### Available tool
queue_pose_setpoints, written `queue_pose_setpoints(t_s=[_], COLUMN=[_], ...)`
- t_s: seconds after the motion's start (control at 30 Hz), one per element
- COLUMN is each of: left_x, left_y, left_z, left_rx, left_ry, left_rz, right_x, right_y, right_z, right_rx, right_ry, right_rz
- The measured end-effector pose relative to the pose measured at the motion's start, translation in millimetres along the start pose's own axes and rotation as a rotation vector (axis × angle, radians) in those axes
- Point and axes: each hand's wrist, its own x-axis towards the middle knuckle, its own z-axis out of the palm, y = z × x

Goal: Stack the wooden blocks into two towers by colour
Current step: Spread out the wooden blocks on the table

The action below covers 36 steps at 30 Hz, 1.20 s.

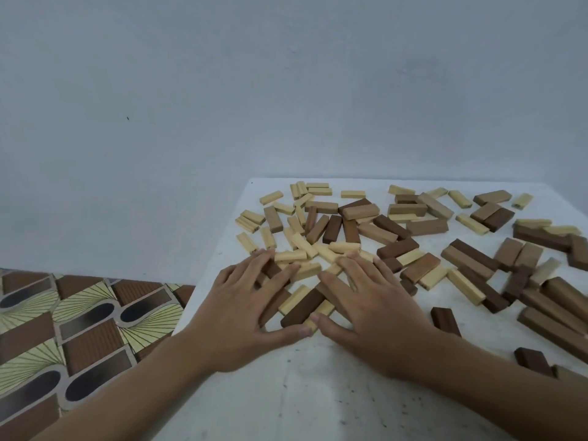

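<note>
- Two bare arms come in from the bottom of the view. The left forearm crosses the left edge of the surface, and the right forearm lies over it.
- Left hand is flat and open, fingers straight and spread, gripping nothing. Its fingertips rest on blocks at the near side of the heap.
- Right hand is flat and open in the same way, fingers spread over blocks just beside the left hand. The two thumbs almost meet at the end of a pale block.
- One dark block lies slantwise in the gap between the hands, with pale ones touching it on both sides.
- Wooden blocks in pale, mid-brown and dark brown lie loose and mixed across the far and right parts of the surface. Many overlap, and all lie on their sides.
- Two short dark pieces lie apart from the heap, near the right forearm.
- White and grey-speckled, the surface shows bare on the near side of the hands.
- Its far edge meets a plain pale blue-grey wall. Its left edge runs diagonally towards the camera, and blocks lie close to it at the far corner.
- On the right, blocks run out of view.
- Left of the surface is a floor patterned in brown, cream and black.
</note>
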Motion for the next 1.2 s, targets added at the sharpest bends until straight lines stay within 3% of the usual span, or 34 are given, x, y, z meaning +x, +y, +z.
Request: queue_pose_setpoints(t_s=[0.33,0.73,1.2], left_x=[31.8,62.0,105.8], left_y=[-18.7,-43.7,-42.2], left_z=[-3.3,10.0,8.1], left_rx=[-0.046,-0.144,-0.223], left_ry=[0.016,0.006,0.032], left_rz=[-0.052,-0.278,-0.279], right_x=[20.2,46.7,64.9], right_y=[2.0,9.5,10.4], right_z=[-7.4,2.6,1.6], right_rx=[0.005,-0.025,-0.061], right_ry=[0.037,-0.04,-0.031], right_rz=[0.023,0.011,0.049])
